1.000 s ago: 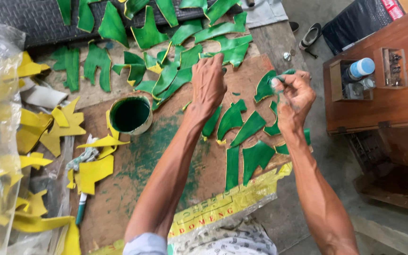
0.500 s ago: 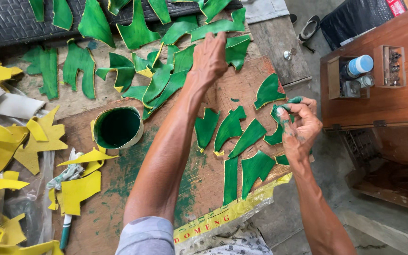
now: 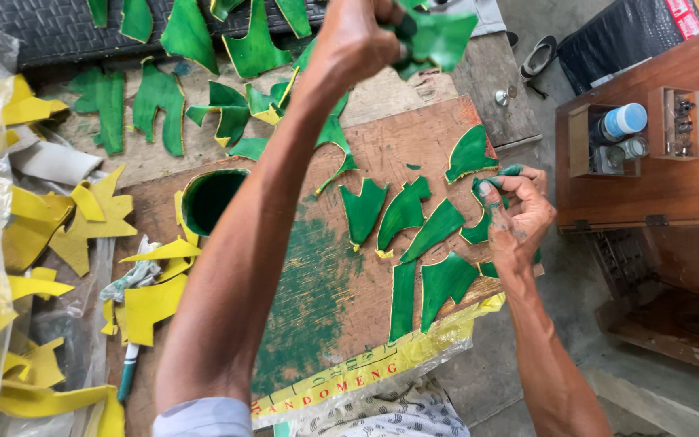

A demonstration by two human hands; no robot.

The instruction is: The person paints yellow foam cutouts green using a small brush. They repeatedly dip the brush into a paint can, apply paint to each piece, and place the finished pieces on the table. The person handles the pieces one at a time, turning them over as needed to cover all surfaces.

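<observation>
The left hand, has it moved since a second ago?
Yes. The left hand has lifted a green cut piece away from the wooden board, up past its far edge.

The left hand [image 3: 357, 36] was lying flat on the green pieces at the far side of the desk [image 3: 317, 275] one second ago, but now it is raised above them and its grip is closed on one green cut piece [image 3: 438, 40], which hangs in the air. The right hand [image 3: 515, 214], with the small green cloth [image 3: 495, 180] in its fingers, has come a little lower, from beside the curved green piece [image 3: 471, 154] to the pieces at the right edge of the board.
</observation>
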